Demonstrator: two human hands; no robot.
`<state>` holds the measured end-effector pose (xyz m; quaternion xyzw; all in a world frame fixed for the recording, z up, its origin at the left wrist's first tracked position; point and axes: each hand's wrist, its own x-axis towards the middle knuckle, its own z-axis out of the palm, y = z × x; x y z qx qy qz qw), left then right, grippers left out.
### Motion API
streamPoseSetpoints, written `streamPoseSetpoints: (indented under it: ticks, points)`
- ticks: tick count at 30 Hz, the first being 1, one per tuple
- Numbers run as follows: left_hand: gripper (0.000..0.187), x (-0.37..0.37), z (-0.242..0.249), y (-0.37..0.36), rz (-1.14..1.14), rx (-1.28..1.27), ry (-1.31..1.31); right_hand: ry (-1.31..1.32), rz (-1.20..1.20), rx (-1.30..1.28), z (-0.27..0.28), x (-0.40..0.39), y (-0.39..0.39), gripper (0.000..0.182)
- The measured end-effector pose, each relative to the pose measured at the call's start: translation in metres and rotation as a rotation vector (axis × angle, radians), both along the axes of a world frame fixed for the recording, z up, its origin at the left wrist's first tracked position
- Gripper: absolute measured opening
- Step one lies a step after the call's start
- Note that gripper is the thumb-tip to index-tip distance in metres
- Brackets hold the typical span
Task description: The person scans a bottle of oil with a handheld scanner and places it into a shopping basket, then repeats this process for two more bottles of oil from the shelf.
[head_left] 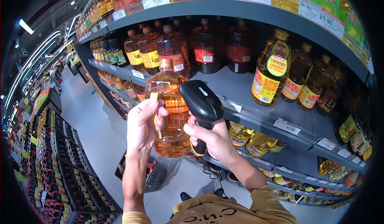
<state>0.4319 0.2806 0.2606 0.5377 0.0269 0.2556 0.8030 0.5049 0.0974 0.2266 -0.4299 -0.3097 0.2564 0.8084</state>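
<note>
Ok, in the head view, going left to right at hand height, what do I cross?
Floor racks of dark bottles → left hand → held oil bottle → handheld scanner in the right hand → yellow-labelled oil bottle on the shelf.

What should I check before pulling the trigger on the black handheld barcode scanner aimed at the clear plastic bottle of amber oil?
1. Left hand grips the clear plastic bottle of amber oil: ok.
2. Right hand wraps the black handheld barcode scanner handle: ok.
3. Scanner head beside the bottle: ok.
4. Barcode facing the scanner: cannot tell.
5. Bottle lifted off the grey metal shelf: ok.
6. Finger on the trigger: cannot tell.
</note>
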Motion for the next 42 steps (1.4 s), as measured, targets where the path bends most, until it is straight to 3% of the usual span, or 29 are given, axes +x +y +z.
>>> streamPoseSetpoints:
  ticks: [8, 11, 15, 21, 27, 28, 31, 36, 42]
  points:
    - [0.021, -0.097, -0.062, 0.029, 0.175, -0.028, 0.109, -0.202, -0.028, -0.073, -0.071, -0.072, 0.051, 0.035]
    - [0.022, -0.125, -0.085, 0.048, 0.184, -0.029, 0.157, -0.104, -0.026, -0.138, -0.1, -0.103, 0.073, 0.027]
    - [0.021, -0.157, -0.109, 0.076, 0.128, -0.126, 0.137, -0.235, -0.122, -0.15, -0.123, -0.135, 0.1, 0.02]
    - [0.019, -0.194, -0.157, 0.108, 0.155, -0.228, 0.078, -0.207, -0.045, -0.353, -0.141, -0.167, 0.116, 0.013]
    - [0.021, -0.215, -0.191, 0.115, 0.371, -0.175, 0.111, -0.19, 0.095, -0.359, -0.17, -0.184, 0.124, 0.013]
    - [0.022, -0.218, -0.195, 0.117, 0.391, -0.175, 0.102, -0.071, 0.116, -0.329, -0.175, -0.188, 0.13, 0.013]
    - [0.022, -0.225, -0.203, 0.126, 0.418, -0.207, 0.055, -0.04, 0.137, -0.289, -0.186, -0.192, 0.145, 0.014]
    - [0.024, -0.238, -0.219, 0.137, 0.411, -0.246, -0.059, -0.182, 0.217, -0.295, -0.197, -0.191, 0.146, 0.022]
    - [0.026, -0.247, -0.229, 0.146, 0.412, -0.244, -0.146, -0.232, 0.369, -0.36, -0.208, -0.182, 0.135, 0.016]
